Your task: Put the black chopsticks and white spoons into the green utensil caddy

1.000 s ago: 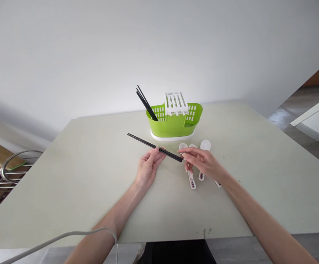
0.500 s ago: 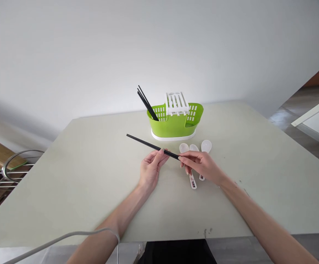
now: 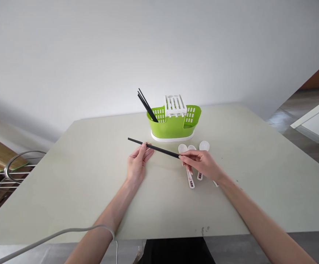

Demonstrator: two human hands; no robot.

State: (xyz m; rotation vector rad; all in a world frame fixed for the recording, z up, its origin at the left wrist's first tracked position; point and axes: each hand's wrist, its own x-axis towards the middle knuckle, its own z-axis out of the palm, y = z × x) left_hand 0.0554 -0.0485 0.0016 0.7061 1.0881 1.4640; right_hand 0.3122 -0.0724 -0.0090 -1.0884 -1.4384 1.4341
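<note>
A pair of black chopsticks [image 3: 163, 150] is held level between my two hands, above the near side of the table. My left hand [image 3: 138, 161] pinches them toward their thin left end, thumb on top. The fingers of my right hand [image 3: 199, 161] close on the thick right end. Beneath and around my right hand lie three white spoons [image 3: 204, 146], their handles toward me and partly covered by the hand. Behind them stands a green basket [image 3: 173, 129] with a white slotted top and white base. Several more black chopsticks [image 3: 148, 107] lean in its left compartment.
The pale table [image 3: 74, 176] backs onto a white wall. A grey cable [image 3: 66, 231] crosses my left forearm at the front edge. At the left stands a metal wire rack [image 3: 11, 176] with boards; a white cabinet [image 3: 315, 117] is at the far right.
My left hand has slid left along the chopsticks, nearer their thin end. My right hand keeps its grip at the other end. The view has shifted slightly.
</note>
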